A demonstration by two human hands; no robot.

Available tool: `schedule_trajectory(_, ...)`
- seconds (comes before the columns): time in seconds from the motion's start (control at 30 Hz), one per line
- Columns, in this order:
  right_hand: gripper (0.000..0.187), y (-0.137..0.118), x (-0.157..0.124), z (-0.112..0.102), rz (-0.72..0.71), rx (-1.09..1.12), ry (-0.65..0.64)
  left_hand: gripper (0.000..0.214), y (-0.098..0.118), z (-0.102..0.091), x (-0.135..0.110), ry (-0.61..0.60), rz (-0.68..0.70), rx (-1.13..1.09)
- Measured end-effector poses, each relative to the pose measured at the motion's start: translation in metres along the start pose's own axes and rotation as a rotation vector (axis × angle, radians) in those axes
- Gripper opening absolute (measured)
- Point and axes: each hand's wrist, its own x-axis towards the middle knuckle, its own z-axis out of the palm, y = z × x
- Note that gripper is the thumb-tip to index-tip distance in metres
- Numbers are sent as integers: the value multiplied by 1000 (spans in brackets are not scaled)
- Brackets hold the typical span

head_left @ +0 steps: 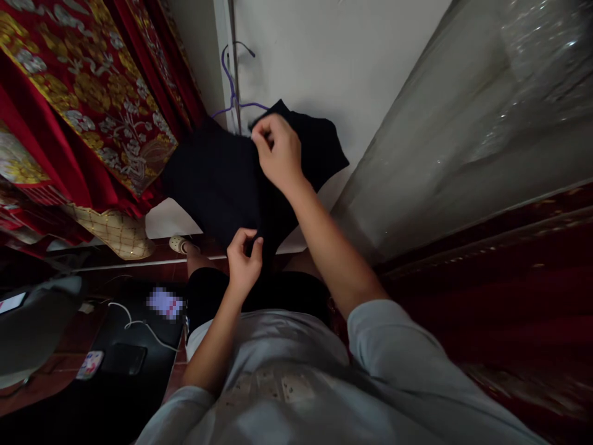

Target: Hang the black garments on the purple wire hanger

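A black garment, which looks like a short-sleeved shirt, hangs on a purple hanger against a white surface. Low on its front edge, my left hand pinches the dark cloth between thumb and fingers. Higher up, my right hand is by the collar opening, its thumb and fingertips pressed together. It is slightly blurred, and whatever lies in that pinch, if anything, does not show. The dark cloth hides most folds and seams.
Red embroidered cloths hang at the left. On a black seat lie a lit phone, a white cable and a dark phone. Clear plastic sheeting covers the right side.
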Motion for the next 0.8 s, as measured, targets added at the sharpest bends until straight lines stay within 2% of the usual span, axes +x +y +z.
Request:
schedule_trajectory(0.07,15,0,30,2,-32,-81,-5,9,-5,2,-4,-33,1,47)
schedule_trajectory(0.13,15,-3,43,2,-85,-158,-25,10,-9,2,-8,-40,0,88)
schedule_trajectory(0.2,16,-9,44,-1,-122,-176,-36,10,-10,1,-6,-63,23,116)
schedule_trajectory(0.27,16,-13,39,-5,-107,-134,-35,13,-6,-4,9,-103,78,111)
schedule_trajectory(0.37,19,-15,31,-11,-45,-39,-75,29,11,-15,63,-81,199,51)
schedule_trajectory(0.47,25,-15,28,-17,-22,8,-126,43,34,-26,144,-33,356,96)
schedule_trajectory(0.57,25,-18,29,-22,-57,-19,-123,45,50,-29,216,-132,457,241)
schedule_trajectory(0.67,23,-18,31,-25,-85,-57,-71,52,56,-23,253,-267,524,458)
schedule_trajectory(0.73,23,-11,30,-24,-93,-65,-39,51,55,-16,264,-262,519,480)
schedule_trajectory(0.8,22,4,24,-20,-117,-77,-60,42,51,-13,274,-209,468,436)
